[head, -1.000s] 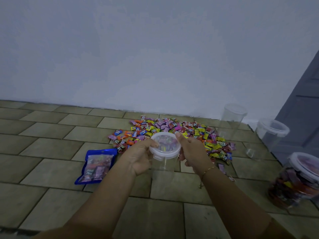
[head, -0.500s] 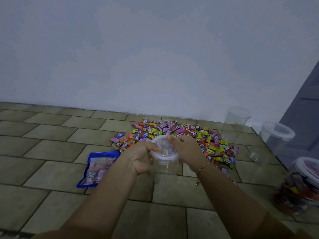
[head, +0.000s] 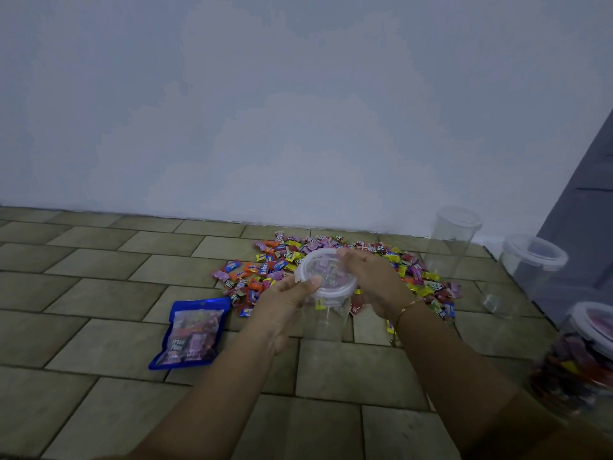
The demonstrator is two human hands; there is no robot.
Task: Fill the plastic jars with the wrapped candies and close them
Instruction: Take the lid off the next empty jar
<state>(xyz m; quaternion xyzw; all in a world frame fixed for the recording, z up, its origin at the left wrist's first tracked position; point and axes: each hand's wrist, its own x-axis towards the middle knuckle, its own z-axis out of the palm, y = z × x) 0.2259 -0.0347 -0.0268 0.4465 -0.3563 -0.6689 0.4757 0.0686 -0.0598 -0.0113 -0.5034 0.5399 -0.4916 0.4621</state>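
A clear plastic jar (head: 326,322) stands on the tiled floor in front of me, and nothing shows inside it. Its white-rimmed clear lid (head: 326,277) sits tilted at the jar's mouth. My left hand (head: 285,303) grips the jar's upper left side, thumb on the lid. My right hand (head: 371,277) holds the lid's right edge with curled fingers. Behind the jar lies a wide pile of colourful wrapped candies (head: 265,270), spread towards the wall.
A blue candy pouch (head: 192,330) lies on the floor at the left. At the right stand an open clear jar (head: 452,244), a lidded clear jar (head: 527,273) and a lidded jar full of candies (head: 577,363). A grey door (head: 590,207) is beyond them.
The lid has tilted and shifted on the jar's mouth. My right hand's fingers moved over the lid's far right edge, and my left thumb now lies on the lid.
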